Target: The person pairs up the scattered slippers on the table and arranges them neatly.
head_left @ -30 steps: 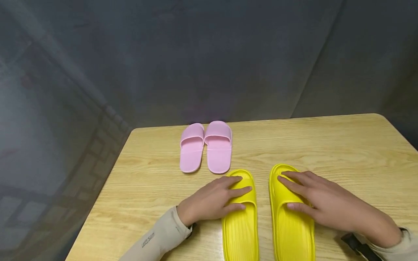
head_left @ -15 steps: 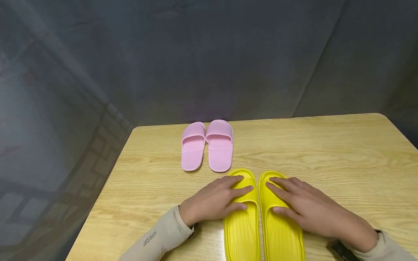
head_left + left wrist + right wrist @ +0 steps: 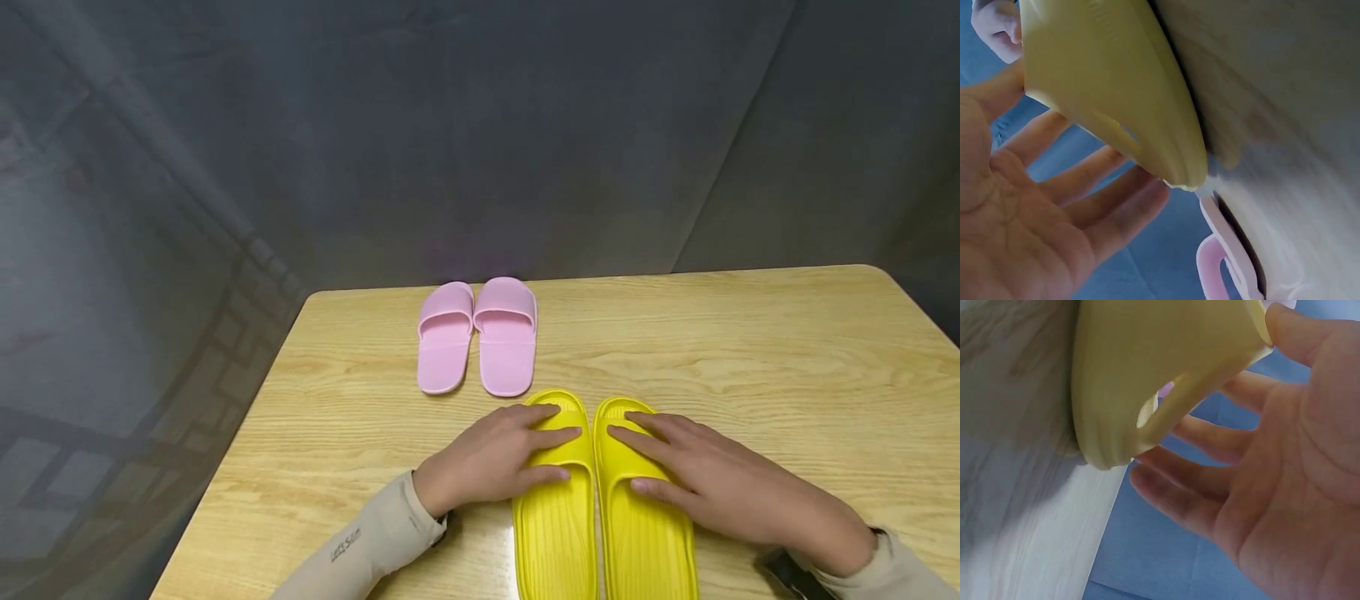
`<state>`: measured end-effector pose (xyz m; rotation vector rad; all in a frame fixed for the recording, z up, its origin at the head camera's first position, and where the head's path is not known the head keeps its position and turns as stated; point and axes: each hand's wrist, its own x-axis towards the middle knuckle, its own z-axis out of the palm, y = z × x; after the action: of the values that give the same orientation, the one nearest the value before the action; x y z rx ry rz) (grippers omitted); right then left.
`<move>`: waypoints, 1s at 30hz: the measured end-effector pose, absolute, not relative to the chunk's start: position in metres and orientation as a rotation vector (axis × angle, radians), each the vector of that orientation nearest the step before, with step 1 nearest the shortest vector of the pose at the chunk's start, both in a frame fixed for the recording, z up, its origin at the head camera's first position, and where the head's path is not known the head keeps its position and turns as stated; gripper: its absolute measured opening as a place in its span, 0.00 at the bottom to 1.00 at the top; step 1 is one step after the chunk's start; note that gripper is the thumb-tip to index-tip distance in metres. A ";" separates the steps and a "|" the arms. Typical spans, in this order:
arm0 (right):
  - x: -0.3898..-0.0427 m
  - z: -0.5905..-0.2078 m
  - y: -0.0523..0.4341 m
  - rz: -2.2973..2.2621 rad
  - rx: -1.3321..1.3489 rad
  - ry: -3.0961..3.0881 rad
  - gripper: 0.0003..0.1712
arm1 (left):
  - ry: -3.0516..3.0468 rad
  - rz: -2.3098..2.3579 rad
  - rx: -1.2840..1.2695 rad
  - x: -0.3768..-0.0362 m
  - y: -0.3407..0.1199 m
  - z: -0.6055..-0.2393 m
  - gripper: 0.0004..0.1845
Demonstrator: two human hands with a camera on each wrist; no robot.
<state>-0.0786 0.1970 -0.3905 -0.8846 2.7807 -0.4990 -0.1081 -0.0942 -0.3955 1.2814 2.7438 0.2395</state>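
Note:
Two yellow slippers lie side by side near the front of the table, toes pointing away and almost touching. My left hand (image 3: 495, 458) rests on the strap of the left yellow slipper (image 3: 555, 533), its fingers spread and extended across the top. The right hand (image 3: 723, 483) lies likewise over the strap of the right yellow slipper (image 3: 648, 542), thumb at the strap's rear edge. From the left wrist view, straight fingertips (image 3: 1147, 194) reach over the yellow strap (image 3: 1104, 81). The right wrist view has the palm (image 3: 1297, 494) apart from the slipper's side (image 3: 1104, 394), fingers reaching over its top.
A pair of pink slippers (image 3: 507, 358) stands at the table's back edge, left of centre, just beyond the left yellow one. The wood-grain table (image 3: 712, 350) has rounded corners. Dark grey cloth (image 3: 480, 150) hangs behind it and to its left.
My right hand has moved left together with the right yellow slipper, closing the gap to the left one. Over the last half second both have stayed nearly still. The left hand has barely moved.

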 end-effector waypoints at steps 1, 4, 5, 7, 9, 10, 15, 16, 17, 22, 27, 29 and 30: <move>-0.079 -0.391 0.197 -0.499 -0.885 2.778 0.34 | 2.732 0.276 1.265 -0.108 -0.094 -0.396 0.29; -0.078 -0.391 0.198 -0.494 -0.883 2.780 0.33 | 2.702 0.355 1.230 -0.108 -0.094 -0.397 0.29; -0.078 -0.392 0.198 -0.490 -0.875 2.781 0.33 | 2.696 0.371 1.222 -0.108 -0.094 -0.398 0.29; -0.077 -0.392 0.198 -0.490 -0.853 2.780 0.33 | 2.685 0.394 1.209 -0.108 -0.093 -0.399 0.30; -0.077 -0.391 0.197 -0.489 -0.848 2.776 0.33 | 2.682 0.396 1.199 -0.108 -0.093 -0.399 0.30; -0.077 -0.391 0.197 -0.486 -0.850 2.778 0.33 | 2.682 0.398 1.192 -0.108 -0.092 -0.399 0.30; -0.077 -0.392 0.193 -0.462 -0.885 2.807 0.32 | 2.705 0.381 1.167 -0.106 -0.091 -0.397 0.30; -0.077 -0.392 0.193 -0.455 -0.891 2.813 0.32 | 2.708 0.380 1.163 -0.106 -0.090 -0.397 0.30; -0.076 -0.393 0.193 -0.448 -0.896 2.818 0.32 | 2.710 0.378 1.158 -0.106 -0.089 -0.397 0.30; -0.076 -0.392 0.193 -0.441 -0.896 2.818 0.32 | 2.711 0.380 1.139 -0.107 -0.089 -0.397 0.29; -0.075 -0.392 0.194 -0.438 -0.888 2.816 0.31 | 2.705 0.378 1.120 -0.106 -0.089 -0.397 0.29; -0.076 -0.392 0.194 -0.430 -0.901 2.824 0.31 | 2.703 0.376 1.113 -0.106 -0.088 -0.397 0.28; -0.076 -0.393 0.194 -0.429 -0.907 2.825 0.30 | 2.701 0.379 1.109 -0.105 -0.088 -0.397 0.28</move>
<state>-0.0757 0.1937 -0.3925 -0.9071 2.8247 -0.4286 -0.1054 -0.0884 -0.3966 1.1087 2.7015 0.3793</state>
